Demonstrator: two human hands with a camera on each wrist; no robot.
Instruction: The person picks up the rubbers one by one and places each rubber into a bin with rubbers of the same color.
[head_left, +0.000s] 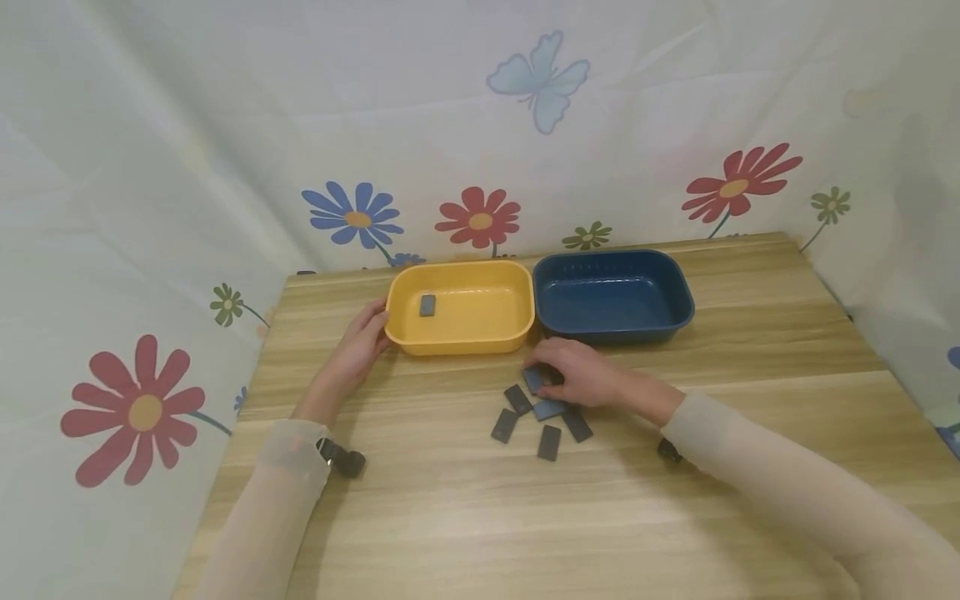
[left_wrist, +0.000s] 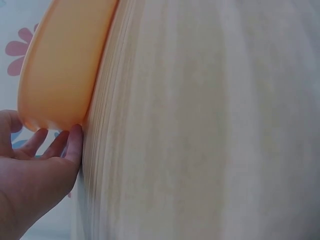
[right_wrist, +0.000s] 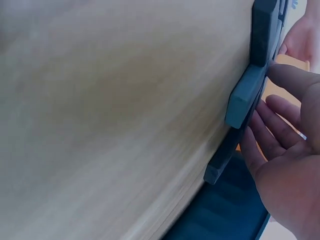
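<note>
At the left end of the yellow basin [head_left: 461, 342], my left hand [head_left: 358, 346] rests its fingertips on the end wall, thumb near the rim; the left wrist view shows this contact from below. My right hand [head_left: 581, 372] is low over a group of small flat tiles and pinches a blue tile [head_left: 533, 380] between thumb and fingers, partly covering it. Another blue tile [head_left: 549, 409] lies just in front of that hand. Around it are several dark tiles, including a dark tile [head_left: 549, 443] nearest me. A single grey-blue tile [head_left: 427, 305] lies inside the yellow basin.
Right beside the yellow basin stands a dark blue basin [head_left: 615, 335], their ends meeting. Both sit near the back of the wood-grain table [head_left: 450, 517]. A white curtain [head_left: 420, 100] printed with flowers and a butterfly hangs behind.
</note>
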